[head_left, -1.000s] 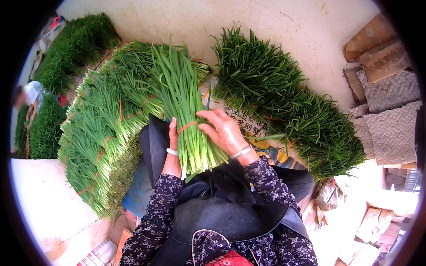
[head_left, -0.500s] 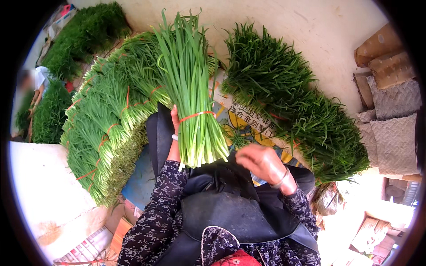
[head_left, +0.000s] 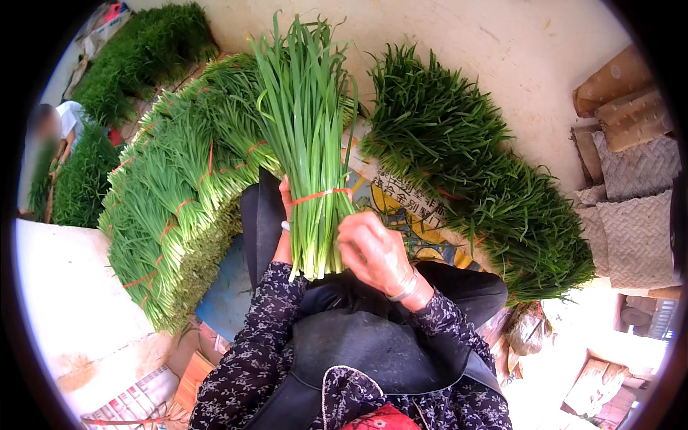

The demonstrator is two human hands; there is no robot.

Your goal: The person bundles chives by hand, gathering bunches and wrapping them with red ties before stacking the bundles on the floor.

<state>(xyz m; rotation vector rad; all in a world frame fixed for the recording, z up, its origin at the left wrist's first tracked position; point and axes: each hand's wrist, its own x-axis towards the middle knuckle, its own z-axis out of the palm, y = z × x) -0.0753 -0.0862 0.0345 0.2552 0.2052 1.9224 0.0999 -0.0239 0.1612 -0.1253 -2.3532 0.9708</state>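
Note:
A thick bunch of garlic chives [head_left: 304,136] stands upright in front of me, leaves up and pale stalk ends down. A red band [head_left: 319,195] circles its stalks. Wrapped round the bunch from the left and behind is my left hand [head_left: 285,195], largely hidden by the stalks. My right hand [head_left: 376,251], with a bracelet at the wrist, presses its curled fingers on the lower right stalks. Those fingertips are partly hidden.
Banded chive bunches [head_left: 179,186] are stacked in a curve at my left. Darker loose chives [head_left: 451,158] line the wall on the right. A person [head_left: 64,132] sits among greens at the far left. Folded cardboard and padded sheets [head_left: 638,158] stand at the right.
My right hand has moved left from beside the bunch onto its lower stalks, fingers curling in. My left hand keeps its hold on the bunch.

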